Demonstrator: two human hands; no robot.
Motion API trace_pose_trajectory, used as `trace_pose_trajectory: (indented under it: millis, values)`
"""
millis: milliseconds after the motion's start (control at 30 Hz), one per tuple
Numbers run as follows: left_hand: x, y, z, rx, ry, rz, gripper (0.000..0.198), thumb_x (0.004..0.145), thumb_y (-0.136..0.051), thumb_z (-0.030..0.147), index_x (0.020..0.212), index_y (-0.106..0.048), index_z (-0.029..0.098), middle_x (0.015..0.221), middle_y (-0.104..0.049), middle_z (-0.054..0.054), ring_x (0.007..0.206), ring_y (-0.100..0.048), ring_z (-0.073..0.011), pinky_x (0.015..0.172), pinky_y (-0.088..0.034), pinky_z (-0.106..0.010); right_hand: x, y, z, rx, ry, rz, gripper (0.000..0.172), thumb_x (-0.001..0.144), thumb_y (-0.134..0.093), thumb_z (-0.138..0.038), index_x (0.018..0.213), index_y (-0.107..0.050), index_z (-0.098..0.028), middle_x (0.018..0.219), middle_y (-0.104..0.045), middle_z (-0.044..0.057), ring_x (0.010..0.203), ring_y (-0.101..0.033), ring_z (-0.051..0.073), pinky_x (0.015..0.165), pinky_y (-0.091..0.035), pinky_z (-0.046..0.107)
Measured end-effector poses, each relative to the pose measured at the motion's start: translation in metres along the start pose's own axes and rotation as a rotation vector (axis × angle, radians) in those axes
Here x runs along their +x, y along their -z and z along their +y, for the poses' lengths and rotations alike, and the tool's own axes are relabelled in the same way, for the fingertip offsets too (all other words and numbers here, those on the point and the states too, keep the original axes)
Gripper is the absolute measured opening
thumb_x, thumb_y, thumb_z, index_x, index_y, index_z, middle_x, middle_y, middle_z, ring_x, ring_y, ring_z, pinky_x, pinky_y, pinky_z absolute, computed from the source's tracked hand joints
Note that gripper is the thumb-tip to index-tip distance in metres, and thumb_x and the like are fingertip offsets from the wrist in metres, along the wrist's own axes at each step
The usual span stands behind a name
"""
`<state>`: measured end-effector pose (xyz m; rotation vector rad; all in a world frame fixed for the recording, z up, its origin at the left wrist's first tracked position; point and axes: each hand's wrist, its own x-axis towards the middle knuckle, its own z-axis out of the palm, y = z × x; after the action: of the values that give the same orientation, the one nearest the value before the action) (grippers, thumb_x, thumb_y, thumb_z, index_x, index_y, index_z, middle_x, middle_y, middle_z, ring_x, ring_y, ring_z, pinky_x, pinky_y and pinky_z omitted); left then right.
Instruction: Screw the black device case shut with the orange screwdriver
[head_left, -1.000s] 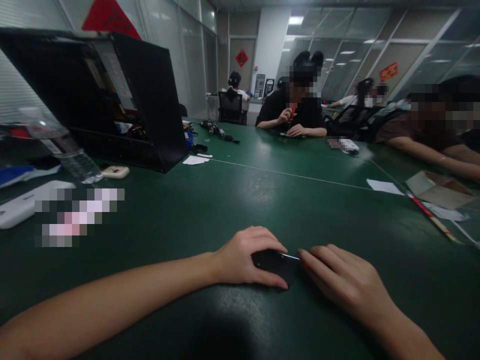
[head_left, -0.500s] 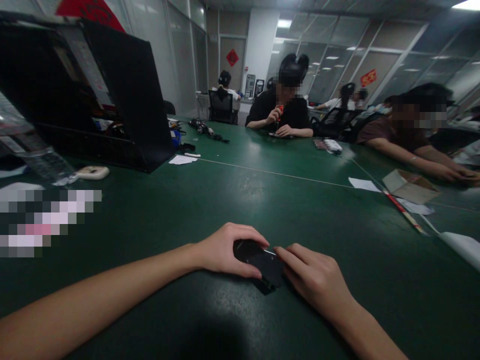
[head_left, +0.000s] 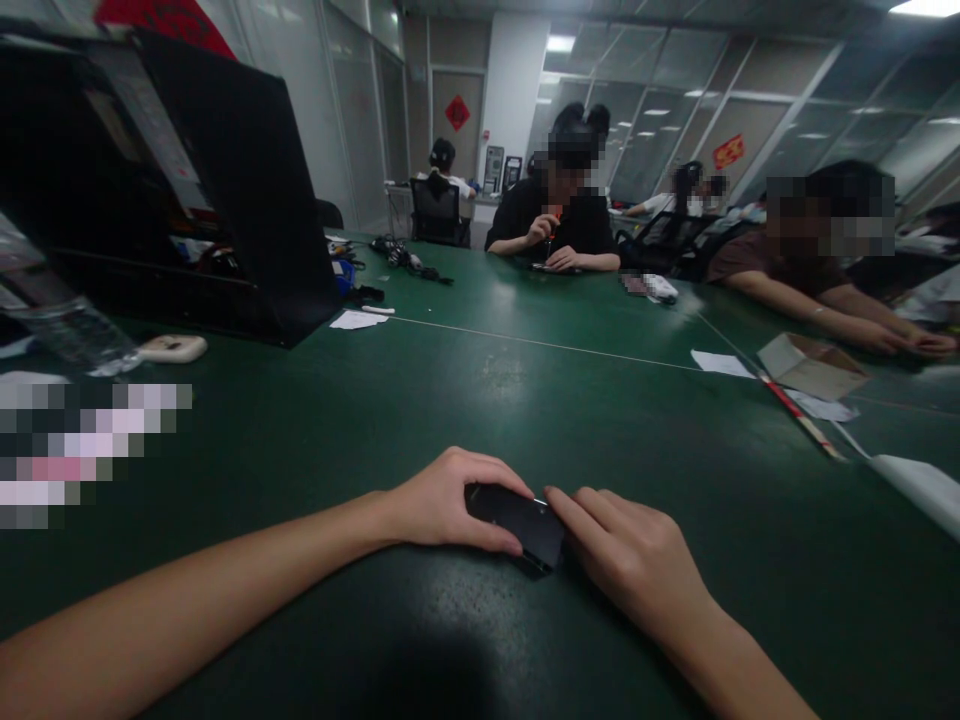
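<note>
A flat black rectangular part (head_left: 517, 522), with a shiny edge and a small slot at its near right end, lies low over the green table. My left hand (head_left: 457, 500) is closed on it, thumb along the near side and fingers over the far side. At the part's right end, my right hand (head_left: 630, 545) presses its closed fingers against the edge. The right thumb and the part's left end are hidden.
On the left stands an open black computer case (head_left: 247, 200), with a clear plastic bottle (head_left: 67, 310) and a whitish object (head_left: 174, 348). Cables (head_left: 409, 258) lie farther back. An open cardboard box (head_left: 814, 365) and papers (head_left: 721, 363) sit right. A person (head_left: 551, 220) works opposite.
The black part has settled flatter, and the dark piece seen jutting under its near right corner now shows less. Both hands stay nearly in place; the view has shifted slightly.
</note>
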<state>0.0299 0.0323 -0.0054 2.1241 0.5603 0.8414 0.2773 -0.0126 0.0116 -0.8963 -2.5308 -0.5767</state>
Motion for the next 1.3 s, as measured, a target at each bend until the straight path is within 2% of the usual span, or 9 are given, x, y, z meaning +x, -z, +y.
trace_pose_trajectory:
  millis: [100,233,333,567,667,800,933,1033,1300]
  values:
    - [0.000,-0.001,-0.001,-0.003,-0.014,0.002,0.050,0.071,-0.085,0.039,0.113,-0.072,0.017,0.108,-0.075,-0.009,0.098,-0.070,-0.0207,0.088,-0.052,-0.031,0.000,-0.004,-0.001,0.060,-0.024,-0.022,0.031,0.099,-0.038,-0.011,0.113,-0.065,-0.011,0.078,-0.069,0.007,0.064,-0.064,0.018,0.056,-0.046,0.027]
    - [0.000,-0.003,-0.002,-0.005,-0.048,0.009,0.050,0.071,-0.085,0.039,0.114,-0.072,0.017,0.112,-0.073,-0.011,0.102,-0.069,-0.0224,0.092,-0.051,-0.033,-0.002,-0.011,0.001,0.432,-0.214,-0.181,0.026,0.099,-0.045,-0.017,0.118,-0.063,-0.017,0.086,-0.070,0.006,0.074,-0.068,0.017,0.066,-0.052,0.025]
    - [0.000,-0.003,-0.001,-0.002,-0.077,0.025,0.049,0.071,-0.085,0.039,0.113,-0.072,0.019,0.115,-0.072,-0.011,0.106,-0.067,-0.0233,0.095,-0.050,-0.035,-0.003,-0.014,0.004,0.544,-0.277,-0.267,0.026,0.097,-0.048,-0.019,0.119,-0.063,-0.019,0.093,-0.072,0.006,0.082,-0.069,0.019,0.072,-0.053,0.029]
    - [0.000,-0.001,0.001,-0.108,-0.028,0.080,0.046,0.071,-0.085,0.037,0.110,-0.074,0.018,0.110,-0.071,-0.011,0.102,-0.066,-0.0242,0.092,-0.050,-0.035,-0.007,-0.015,0.013,0.441,-0.334,-0.279,0.025,0.098,-0.046,-0.024,0.117,-0.062,-0.019,0.092,-0.069,0.007,0.080,-0.069,0.021,0.069,-0.053,0.031]
    - [-0.001,-0.001,-0.004,-0.280,0.112,0.194,0.038,0.077,-0.080,0.040,0.108,-0.074,0.019,0.107,-0.072,-0.010,0.099,-0.066,-0.0241,0.089,-0.049,-0.035,-0.009,-0.016,0.018,0.383,-0.389,-0.245,0.027,0.098,-0.046,-0.025,0.119,-0.061,-0.018,0.098,-0.069,0.008,0.083,-0.069,0.021,0.072,-0.055,0.033]
    - [0.001,-0.002,-0.013,-0.534,0.282,0.336,0.045,0.078,-0.077,0.050,0.109,-0.074,0.018,0.102,-0.073,-0.010,0.093,-0.066,-0.0232,0.083,-0.048,-0.032,-0.010,-0.015,0.020,0.305,-0.445,-0.240,0.026,0.097,-0.046,-0.027,0.117,-0.061,-0.019,0.101,-0.068,0.008,0.084,-0.070,0.022,0.070,-0.056,0.034]
    - [0.007,-0.004,-0.014,-0.707,0.313,0.487,0.053,0.085,-0.065,0.060,0.104,-0.074,0.011,0.085,-0.070,-0.008,0.076,-0.060,-0.0165,0.074,-0.045,-0.027,-0.008,-0.013,0.019,0.250,-0.478,-0.287,0.025,0.096,-0.048,-0.029,0.115,-0.063,-0.021,0.107,-0.069,0.009,0.090,-0.071,0.024,0.072,-0.058,0.035]
    - [0.011,-0.002,-0.011,-0.888,0.386,0.600,0.056,0.088,-0.059,0.062,0.105,-0.072,0.009,0.082,-0.066,-0.006,0.071,-0.058,-0.0139,0.069,-0.045,-0.024,-0.008,-0.011,0.019,0.233,-0.486,-0.301,0.025,0.096,-0.049,-0.030,0.113,-0.064,-0.021,0.109,-0.069,0.008,0.092,-0.071,0.024,0.074,-0.058,0.037]
    - [0.014,0.005,-0.020,-1.148,0.445,0.696,0.050,0.098,-0.048,0.052,0.109,-0.069,0.008,0.079,-0.063,-0.005,0.061,-0.057,-0.0109,0.061,-0.046,-0.023,-0.007,-0.010,0.016,0.225,-0.477,-0.257,0.027,0.098,-0.050,-0.041,0.104,-0.067,-0.021,0.097,-0.070,0.007,0.083,-0.069,0.024,0.069,-0.057,0.038]
